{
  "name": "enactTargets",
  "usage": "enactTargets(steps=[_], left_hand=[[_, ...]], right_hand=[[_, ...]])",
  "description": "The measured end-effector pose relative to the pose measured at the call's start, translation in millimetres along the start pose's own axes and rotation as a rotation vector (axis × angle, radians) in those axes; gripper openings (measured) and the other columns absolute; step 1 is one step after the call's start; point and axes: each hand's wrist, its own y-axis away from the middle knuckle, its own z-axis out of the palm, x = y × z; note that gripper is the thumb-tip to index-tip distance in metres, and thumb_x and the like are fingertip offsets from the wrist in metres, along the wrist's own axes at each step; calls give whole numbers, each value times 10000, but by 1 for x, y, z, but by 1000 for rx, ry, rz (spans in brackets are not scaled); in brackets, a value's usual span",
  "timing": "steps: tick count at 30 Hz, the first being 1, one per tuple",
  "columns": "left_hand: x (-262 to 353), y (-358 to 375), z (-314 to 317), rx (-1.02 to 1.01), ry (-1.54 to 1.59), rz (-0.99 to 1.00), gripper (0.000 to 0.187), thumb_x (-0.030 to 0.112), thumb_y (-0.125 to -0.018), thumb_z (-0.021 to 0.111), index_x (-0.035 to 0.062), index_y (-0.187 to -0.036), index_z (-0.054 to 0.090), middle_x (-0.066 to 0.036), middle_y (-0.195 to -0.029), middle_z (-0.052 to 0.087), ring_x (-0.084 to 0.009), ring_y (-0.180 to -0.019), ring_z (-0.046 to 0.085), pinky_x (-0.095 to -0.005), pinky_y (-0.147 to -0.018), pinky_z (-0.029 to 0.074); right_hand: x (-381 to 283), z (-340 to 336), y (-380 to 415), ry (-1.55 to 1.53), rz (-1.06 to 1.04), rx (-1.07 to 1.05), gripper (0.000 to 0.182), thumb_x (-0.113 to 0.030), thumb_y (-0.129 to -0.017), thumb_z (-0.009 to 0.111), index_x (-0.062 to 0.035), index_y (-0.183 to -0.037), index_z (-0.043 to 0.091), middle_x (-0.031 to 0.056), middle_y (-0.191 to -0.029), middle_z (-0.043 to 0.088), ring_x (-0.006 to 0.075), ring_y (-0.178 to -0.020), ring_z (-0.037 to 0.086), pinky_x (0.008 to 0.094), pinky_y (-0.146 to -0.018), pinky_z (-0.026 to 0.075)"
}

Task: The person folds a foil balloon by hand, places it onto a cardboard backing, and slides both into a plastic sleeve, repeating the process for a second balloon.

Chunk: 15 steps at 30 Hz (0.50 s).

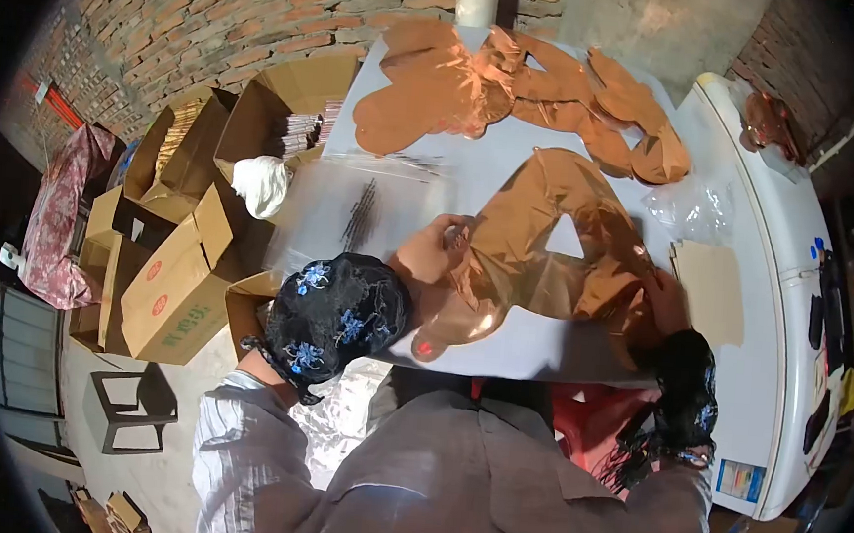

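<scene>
The foil balloon [525,214], shaped like an A, is laid on the table [540,349] with its apex pointed away from the body, its right leg gripped by the right hand [666,303], its left edge touched by the curled left hand [424,253], whose grip cannot be told.

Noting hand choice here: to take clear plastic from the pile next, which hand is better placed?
Probably the left hand: it is beside the clear plastic pile, while the right hand is across the foil letter, farther away.
</scene>
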Motion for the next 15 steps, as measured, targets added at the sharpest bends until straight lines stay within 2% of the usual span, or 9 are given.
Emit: enactTargets(steps=[1, 3, 4, 6, 8, 10, 12, 14, 15], left_hand=[[1, -2, -4, 23, -139, 9, 482, 262, -904, 628, 105, -1335, 479, -187, -962, 705, -316, -919, 687, -395, -795, 522], [6, 1, -11, 73, -201, 29, 449, 236, -897, 615, 109, -1312, 499, -195, -910, 699, -372, -903, 673, -425, -794, 518], [25, 8, -16, 76, -288, -1, 448, 167, -895, 602, 108, -1326, 494, -166, -912, 661, -312, -869, 663, -396, -766, 523], [56, 18, -30, 81, -457, -60, 477, 30, -893, 577, 106, -1354, 485, -107, -915, 586, -192, -801, 644, -338, -710, 531], [37, 18, -49, 221, -564, 98, 394, 40, -874, 573, 97, -1264, 562, -114, -955, 576, -255, -780, 626, -356, -724, 517], [30, 17, -67, 356, -752, 251, 363, 41, -869, 573, 97, -1227, 587, -121, -1018, 593, -291, -800, 616, -371, -734, 512], [25, 12, -76, 410, -846, 260, 353, 105, -853, 594, 93, -1206, 589, -117, -1120, 577, -319, -965, 571, -417, -837, 476], [20, 4, -76, 445, -923, 236, 352, 170, -849, 598, 109, -1195, 598, -110, -1177, 554, -312, -1124, 524, -446, -932, 436], [18, 5, -75, 446, -961, 220, 354, 175, -846, 601, 103, -1193, 594, -102, -1184, 549, -301, -1131, 519, -447, -928, 433]], right_hand=[[-13, -4, 3, 22, 58, -15, 392, -363, -964, 561, 3, -830, 607, 60, -669, 579, 141, -638, 534, 319, -589, 427], [14, -1, -10, 152, -16, 38, 401, -373, -969, 545, -1, -835, 610, 86, -665, 583, 168, -636, 552, 340, -598, 433], [23, 1, -15, 218, -54, 62, 406, -379, -971, 537, -2, -837, 612, 98, -663, 586, 182, -636, 561, 350, -602, 436], [-15, -12, -4, 350, -45, 18, 375, -368, -963, 525, -12, -902, 622, 179, -751, 629, 337, -722, 620, 449, -666, 473], [-36, -21, -1, 613, -10, -13, 382, -375, -948, 525, -12, -1005, 629, 225, -883, 659, 444, -824, 621, 527, -714, 483], [-69, -18, -6, 665, -178, 104, 311, -308, -921, 578, -39, -1076, 612, 209, -888, 663, 432, -839, 628, 518, -724, 493], [-108, -8, -23, 613, -427, 195, 305, -260, -901, 622, -46, -1116, 600, 203, -902, 665, 422, -855, 631, 495, -743, 503], [-145, 19, -65, 521, -743, 54, 332, -214, -904, 638, -33, -1173, 573, 183, -1069, 650, 359, -976, 627, 425, -802, 510], [-170, 39, -86, 417, -792, -70, 378, -216, -902, 648, -32, -1219, 553, 182, -1086, 639, 346, -984, 624, 416, -822, 505]])
